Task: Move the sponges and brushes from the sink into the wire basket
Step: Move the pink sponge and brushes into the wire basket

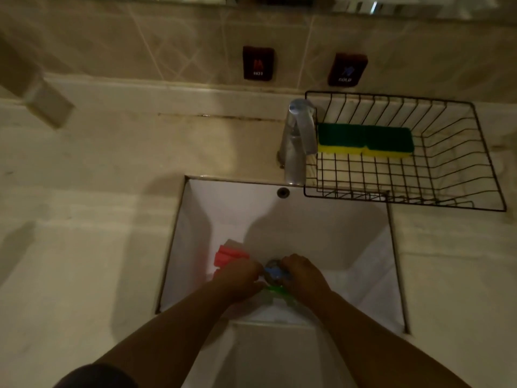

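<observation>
In white sink (349,247), beige marble counter (84,247) | both hands' grip unclear: left hand (240,278), right hand (303,275)

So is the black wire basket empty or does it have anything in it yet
Not empty. The black wire basket holds two green-and-yellow sponges side by side at its back; the rest of its floor is bare.

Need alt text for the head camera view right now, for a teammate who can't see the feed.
Both hands, left hand and right hand, reach into the white sink around a small blue item, with a green item below and a pink sponge beside them. Behind the sink, right of the faucet, the wire basket holds green-and-yellow sponges.
</observation>
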Tool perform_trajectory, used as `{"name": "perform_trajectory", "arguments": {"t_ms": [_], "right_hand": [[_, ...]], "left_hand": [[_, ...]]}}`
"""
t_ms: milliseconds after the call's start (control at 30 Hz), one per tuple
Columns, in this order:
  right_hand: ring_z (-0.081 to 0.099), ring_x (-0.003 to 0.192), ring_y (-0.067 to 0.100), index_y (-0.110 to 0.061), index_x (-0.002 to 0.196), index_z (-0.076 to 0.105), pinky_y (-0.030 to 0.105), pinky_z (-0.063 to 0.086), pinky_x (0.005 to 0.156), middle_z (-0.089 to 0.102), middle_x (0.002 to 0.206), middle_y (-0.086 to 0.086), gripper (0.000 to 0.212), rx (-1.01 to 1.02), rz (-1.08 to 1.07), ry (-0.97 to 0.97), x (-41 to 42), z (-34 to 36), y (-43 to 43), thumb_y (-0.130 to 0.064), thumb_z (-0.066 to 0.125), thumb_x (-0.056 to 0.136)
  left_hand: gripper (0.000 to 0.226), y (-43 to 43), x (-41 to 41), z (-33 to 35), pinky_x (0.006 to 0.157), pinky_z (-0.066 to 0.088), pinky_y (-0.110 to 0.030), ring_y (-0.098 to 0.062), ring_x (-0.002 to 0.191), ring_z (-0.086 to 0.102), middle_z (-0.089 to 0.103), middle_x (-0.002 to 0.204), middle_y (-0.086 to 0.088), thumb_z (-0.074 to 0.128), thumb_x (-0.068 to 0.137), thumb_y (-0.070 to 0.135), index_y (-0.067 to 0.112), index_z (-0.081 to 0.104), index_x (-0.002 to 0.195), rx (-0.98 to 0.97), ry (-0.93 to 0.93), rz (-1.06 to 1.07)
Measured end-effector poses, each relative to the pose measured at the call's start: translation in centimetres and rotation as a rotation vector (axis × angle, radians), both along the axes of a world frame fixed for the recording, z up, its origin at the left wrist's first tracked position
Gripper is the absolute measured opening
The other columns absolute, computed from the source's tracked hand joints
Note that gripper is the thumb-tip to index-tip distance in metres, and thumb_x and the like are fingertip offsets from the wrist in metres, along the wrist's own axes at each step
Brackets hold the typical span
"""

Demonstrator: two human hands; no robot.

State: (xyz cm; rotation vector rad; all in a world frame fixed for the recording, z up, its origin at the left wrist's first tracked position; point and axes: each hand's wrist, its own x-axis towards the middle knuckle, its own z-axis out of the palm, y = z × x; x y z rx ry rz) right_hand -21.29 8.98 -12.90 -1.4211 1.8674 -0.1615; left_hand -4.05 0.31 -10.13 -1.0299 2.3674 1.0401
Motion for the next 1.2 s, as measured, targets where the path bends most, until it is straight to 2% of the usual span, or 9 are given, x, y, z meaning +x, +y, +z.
{"name": "perform_trajectory", "arguments": {"t_ms": [100, 233, 333, 400, 533, 833, 967, 1067, 1200], "right_hand": [[0.055, 0.097, 0.031, -0.015, 0.106, 0.066, 0.032, 0.041, 0.079, 0.062, 0.102, 0.013, 0.045, -0.007, -0.018, -0.014, 0.5, -0.1, -0.1, -0.046, 0.055, 0.075], [0.058, 0.092, 0.026, -0.024, 0.097, 0.068, 0.027, 0.037, 0.072, 0.064, 0.096, 0.007, 0.023, 0.032, -0.078, -0.025, 1.6, -0.6, -0.7, -0.038, 0.067, 0.078], [0.061, 0.087, 0.022, -0.029, 0.093, 0.069, 0.028, 0.045, 0.072, 0.068, 0.091, 0.002, 0.018, 0.062, -0.097, -0.054, 2.0, -1.0, -1.2, -0.036, 0.067, 0.076], [0.061, 0.085, 0.021, -0.027, 0.092, 0.069, 0.027, 0.043, 0.069, 0.069, 0.093, 0.003, 0.015, 0.103, -0.082, -0.072, 1.9, -0.9, -1.5, -0.035, 0.067, 0.08], [0.059, 0.092, 0.023, -0.02, 0.095, 0.068, 0.027, 0.038, 0.071, 0.065, 0.101, 0.006, 0.018, 0.137, -0.037, -0.068, 1.3, -1.1, -1.7, -0.034, 0.065, 0.085], [0.058, 0.091, 0.024, -0.017, 0.094, 0.069, 0.025, 0.034, 0.069, 0.064, 0.099, 0.009, 0.015, 0.137, -0.029, -0.079, 1.3, -0.9, -1.7, -0.029, 0.065, 0.085], [0.059, 0.091, 0.025, -0.015, 0.093, 0.07, 0.024, 0.034, 0.069, 0.058, 0.088, 0.005, 0.012, 0.119, -0.046, -0.089, 1.2, -0.8, -1.7, -0.023, 0.065, 0.085], [0.058, 0.09, 0.025, -0.016, 0.095, 0.07, 0.024, 0.031, 0.066, 0.06, 0.091, 0.008, 0.013, 0.045, -0.065, -0.076, 1.2, -0.7, -1.3, -0.023, 0.065, 0.085], [0.055, 0.087, 0.028, -0.018, 0.096, 0.067, 0.026, 0.031, 0.068, 0.059, 0.094, 0.011, 0.012, -0.022, -0.058, -0.014, 1.3, -0.1, -0.5, -0.02, 0.06, 0.086]], "left_hand": [[0.031, 0.0, 0.3, -0.8, 0.081, 0.049, -0.035, -0.028, 0.098, 0.065, 0.072, 0.105, -0.008, 0.062, 0.086, 0.03, 0.019, 0.067, 0.114, 0.011, -0.01, 0.011], [0.032, -0.3, 0.6, -1.8, 0.085, 0.051, -0.033, -0.024, 0.097, 0.065, 0.072, 0.108, -0.006, 0.063, 0.087, 0.032, 0.019, 0.067, 0.117, 0.043, -0.048, -0.002], [0.03, -0.4, 0.7, -2.4, 0.079, 0.054, -0.034, -0.023, 0.089, 0.067, 0.073, 0.101, -0.004, 0.062, 0.087, 0.039, 0.021, 0.07, 0.109, 0.007, -0.064, -0.057], [0.03, -0.2, 0.7, -2.6, 0.074, 0.053, -0.031, -0.022, 0.084, 0.067, 0.073, 0.095, -0.003, 0.061, 0.087, 0.043, 0.02, 0.071, 0.104, -0.027, -0.06, -0.1], [0.024, 0.9, 1.1, -2.7, 0.064, 0.04, -0.025, -0.024, 0.079, 0.065, 0.071, 0.086, -0.004, 0.058, 0.082, 0.039, 0.019, 0.069, 0.088, -0.116, -0.049, -0.139], [0.02, 1.9, 1.0, -3.0, 0.075, 0.048, -0.033, -0.026, 0.082, 0.065, 0.071, 0.086, -0.006, 0.057, 0.083, 0.032, 0.018, 0.072, 0.086, -0.18, -0.028, -0.118], [0.019, 1.7, 1.0, -2.7, 0.075, 0.049, -0.031, -0.023, 0.081, 0.064, 0.072, 0.086, -0.004, 0.059, 0.083, 0.031, 0.018, 0.073, 0.087, -0.115, 0.006, -0.07], [0.017, 1.7, 1.2, -2.3, 0.072, 0.047, -0.029, -0.022, 0.08, 0.064, 0.071, 0.086, -0.003, 0.061, 0.084, 0.031, 0.017, 0.072, 0.082, -0.058, 0.021, -0.039], [0.021, 1.3, 1.1, -1.1, 0.079, 0.052, -0.034, -0.023, 0.083, 0.064, 0.072, 0.091, -0.006, 0.062, 0.089, 0.033, 0.015, 0.072, 0.088, 0.0, 0.004, -0.077]]}}
